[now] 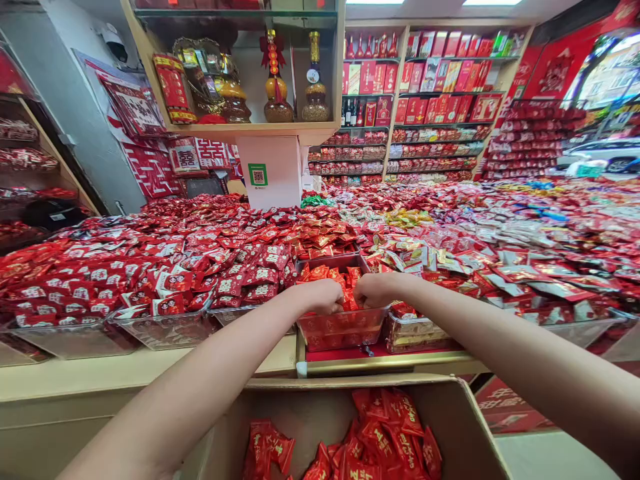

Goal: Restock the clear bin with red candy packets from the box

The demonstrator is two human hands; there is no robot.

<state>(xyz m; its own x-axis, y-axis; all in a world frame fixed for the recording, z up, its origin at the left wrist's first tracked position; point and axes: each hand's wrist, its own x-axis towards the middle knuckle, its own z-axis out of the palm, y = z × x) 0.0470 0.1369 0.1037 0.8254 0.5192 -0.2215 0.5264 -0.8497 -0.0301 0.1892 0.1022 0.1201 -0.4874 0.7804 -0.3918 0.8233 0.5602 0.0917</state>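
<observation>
One wooden display cabinet [210, 128], beyond and above the red bin. One open cardboard box [467, 420], lower than the red bin and nearer you. One red bin [341, 330], in front of you. Your left hand [324, 295], at the bin's left side, and your right hand [376, 288], at its right, fingers curled narrow; whether they hold anything cannot be told. Smallest: red packets [320, 273], inside the bin, between and beside your hands; loose packets [377, 437], in the box below it.

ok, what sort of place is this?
Probably a shop selling packaged sweets and wedding or festive goods: clear bins filled with small red packets, back shelves lined with boxes and bottles, and a QR code sign, perhaps for payment.
</observation>
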